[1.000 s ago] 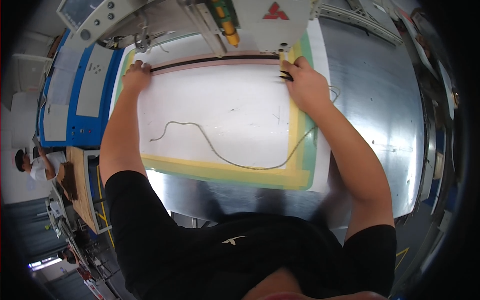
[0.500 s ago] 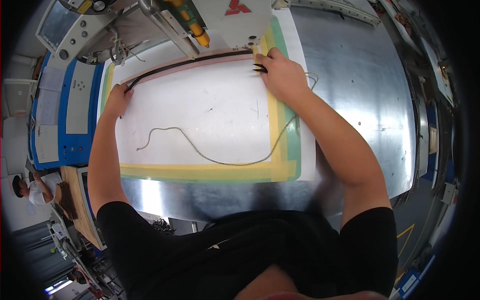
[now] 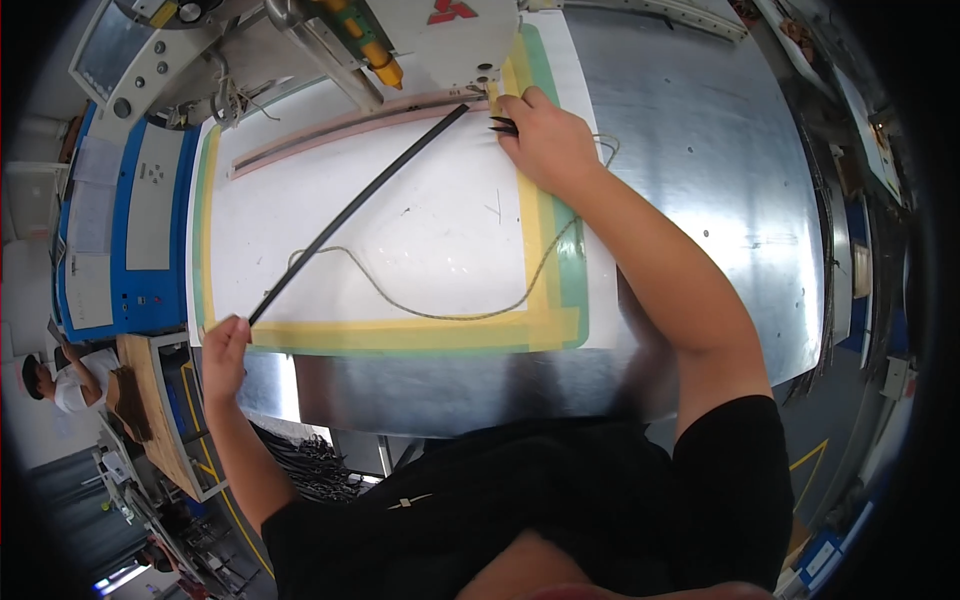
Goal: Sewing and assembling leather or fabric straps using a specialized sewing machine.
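Note:
A long, narrow black strip slants over the white work surface. My left hand pinches its near end at the front left corner of that surface. The strip's far end lies close to a pinkish slotted guide at the back. At the right end of this guide is my right hand, its fingers curled around black pointed tweezers whose two tips stick out to the left. Part of the tweezers is hidden in the hand. A thin greenish cord curves across the surface, and the strip crosses over it.
Yellow tape and green tape border the white surface. Above the guide are a machine head and a yellow-tipped nozzle. A blue cabinet stands left. Below the table edge lies a bundle of black strips. Another person is at far left.
The black strip has come out of the guide, its left end pulled toward me by my left hand. My right hand stays by the guide's right end with the tweezers.

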Available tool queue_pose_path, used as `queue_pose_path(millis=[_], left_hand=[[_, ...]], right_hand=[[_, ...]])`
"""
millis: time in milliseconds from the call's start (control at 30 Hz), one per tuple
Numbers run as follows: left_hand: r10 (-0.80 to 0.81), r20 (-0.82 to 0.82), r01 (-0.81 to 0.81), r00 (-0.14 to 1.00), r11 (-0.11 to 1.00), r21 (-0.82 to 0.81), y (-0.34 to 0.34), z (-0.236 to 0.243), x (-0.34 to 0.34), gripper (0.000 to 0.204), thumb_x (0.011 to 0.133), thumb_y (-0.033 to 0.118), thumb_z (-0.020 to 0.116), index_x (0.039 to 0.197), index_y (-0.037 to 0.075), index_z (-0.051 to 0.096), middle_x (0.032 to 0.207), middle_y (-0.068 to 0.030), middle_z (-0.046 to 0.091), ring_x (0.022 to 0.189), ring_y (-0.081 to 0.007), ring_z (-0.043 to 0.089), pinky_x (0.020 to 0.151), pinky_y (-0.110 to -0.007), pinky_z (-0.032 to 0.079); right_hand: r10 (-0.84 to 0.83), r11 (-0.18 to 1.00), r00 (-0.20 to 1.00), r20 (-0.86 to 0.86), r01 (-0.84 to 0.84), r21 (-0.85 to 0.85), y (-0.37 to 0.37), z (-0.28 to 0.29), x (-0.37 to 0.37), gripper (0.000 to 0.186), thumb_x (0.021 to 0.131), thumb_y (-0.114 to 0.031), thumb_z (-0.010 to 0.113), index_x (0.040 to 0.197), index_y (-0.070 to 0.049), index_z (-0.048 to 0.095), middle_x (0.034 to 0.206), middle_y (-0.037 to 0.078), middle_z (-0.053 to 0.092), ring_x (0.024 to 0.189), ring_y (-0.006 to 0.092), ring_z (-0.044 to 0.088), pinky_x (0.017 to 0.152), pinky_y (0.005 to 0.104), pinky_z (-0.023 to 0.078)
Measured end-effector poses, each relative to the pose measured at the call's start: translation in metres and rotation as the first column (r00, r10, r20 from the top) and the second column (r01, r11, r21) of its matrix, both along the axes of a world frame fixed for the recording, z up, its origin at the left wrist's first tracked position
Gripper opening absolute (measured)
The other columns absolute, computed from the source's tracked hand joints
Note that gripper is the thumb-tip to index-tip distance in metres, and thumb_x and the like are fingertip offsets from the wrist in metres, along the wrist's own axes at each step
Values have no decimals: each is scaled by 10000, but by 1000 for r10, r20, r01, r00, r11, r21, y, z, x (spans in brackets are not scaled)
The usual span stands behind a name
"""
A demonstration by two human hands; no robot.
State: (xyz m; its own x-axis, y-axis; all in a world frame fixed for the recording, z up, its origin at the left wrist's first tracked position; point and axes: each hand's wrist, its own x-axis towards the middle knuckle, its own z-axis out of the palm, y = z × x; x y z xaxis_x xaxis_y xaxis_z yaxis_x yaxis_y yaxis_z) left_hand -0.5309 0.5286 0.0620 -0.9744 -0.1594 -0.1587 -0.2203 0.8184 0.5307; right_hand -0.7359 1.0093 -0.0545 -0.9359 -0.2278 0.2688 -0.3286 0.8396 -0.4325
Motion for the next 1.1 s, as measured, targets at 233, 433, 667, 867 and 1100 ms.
queue_pose_path(millis=[233, 433, 667, 867, 1100], left_hand=[[119, 128, -147, 985, 960, 240, -10, -37, 91, 448, 1080, 326, 578, 733, 43, 563, 629, 53, 442, 622, -64, 383, 565, -279, 288], [141, 158, -185, 977, 933, 310, -9, -31, 114, 465, 1075, 354, 589, 723, 53, 544, 625, 57, 432, 617, -59, 378, 564, -273, 282], [131, 136, -171, 982, 923, 346, -5, -23, 112, 471, 1065, 375, 611, 727, 53, 545, 631, 61, 428, 615, -56, 368, 562, -272, 271], [75, 169, -118, 983, 958, 261, -13, -19, 113, 383, 1027, 319, 658, 776, 37, 597, 645, 67, 448, 640, -44, 390, 576, -259, 278], [43, 184, -98, 982, 949, 300, 11, -7, 100, 236, 946, 187, 769, 833, 33, 630, 724, 92, 493, 687, -28, 409, 597, -244, 311]], right_hand=[[24, 1000, 998, -50, -24, 11, -9, 6, 4, 323, 941, -254, 694, 1219, -101, 630, 1106, 119, 648, 874, 349, 717, 741, 451, 601], [165, 986, 967, -195, -158, 52, -22, 1, -4, 203, 933, -123, 669, 1128, -65, 656, 1084, 134, 644, 929, 332, 710, 771, 444, 597], [154, 986, 970, -188, -139, 92, -34, 0, -8, 261, 864, -4, 635, 1115, -58, 685, 1097, 140, 650, 955, 340, 701, 802, 458, 590], [122, 987, 992, -42, -125, -99, -42, 13, 11, 288, 932, -112, 678, 1220, -90, 692, 1132, 150, 655, 999, 366, 696, 863, 469, 580], [571, 812, 782, 249, -583, -31, -73, 42, 67, 374, 937, -303, 756, 1270, -144, 694, 1121, 112, 654, 998, 334, 693, 865, 448, 560]])
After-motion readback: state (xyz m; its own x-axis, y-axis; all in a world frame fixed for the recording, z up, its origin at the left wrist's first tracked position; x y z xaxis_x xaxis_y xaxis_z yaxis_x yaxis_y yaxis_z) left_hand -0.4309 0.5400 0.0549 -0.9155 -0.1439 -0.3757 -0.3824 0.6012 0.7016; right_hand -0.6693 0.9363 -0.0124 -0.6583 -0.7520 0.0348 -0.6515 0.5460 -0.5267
